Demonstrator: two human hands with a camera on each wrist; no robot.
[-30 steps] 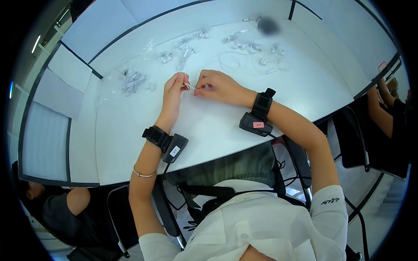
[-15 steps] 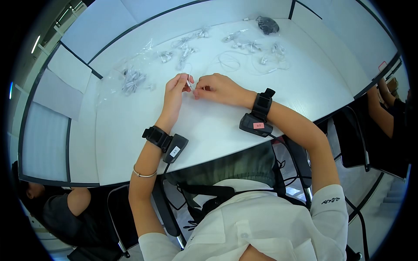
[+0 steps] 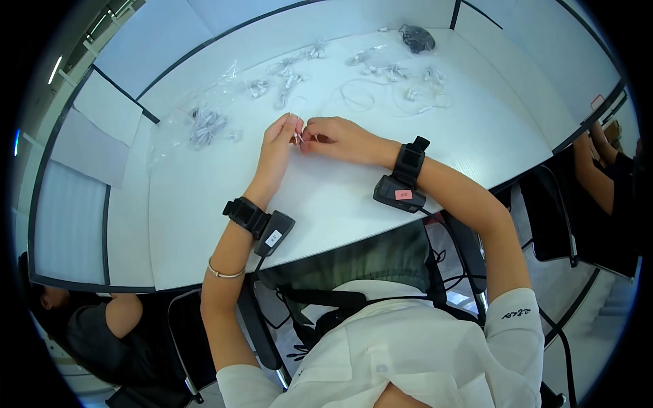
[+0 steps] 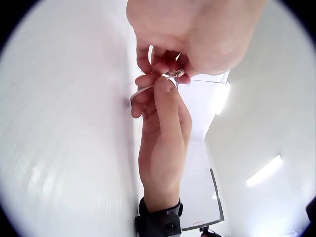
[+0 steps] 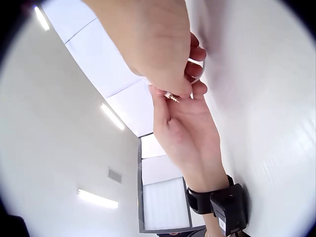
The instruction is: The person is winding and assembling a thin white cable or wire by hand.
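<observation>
My left hand [image 3: 273, 146] and right hand [image 3: 348, 141] meet fingertip to fingertip over the white table [image 3: 326, 197]. Between them they pinch a thin white earphone cable [image 4: 140, 93]. Its metal plug [image 5: 172, 97] pokes out by the fingertips, with a gold-coloured tip in the right wrist view. A loop of the cable curves past the fingers on the table side. Curled fingers hide most of the held length.
Behind the hands lie several white cable bundles [image 3: 290, 81] and a loose white cable loop [image 3: 358, 97]. Clear plastic bags with a cable bundle [image 3: 209, 127] lie at left. A dark crumpled item [image 3: 417, 39] sits at the back, near white partition walls [image 3: 517, 75].
Both hands have drawn together, closing the small gap between their fingertips. The cable section stretched between them has shortened from view. The forearms have barely moved.
</observation>
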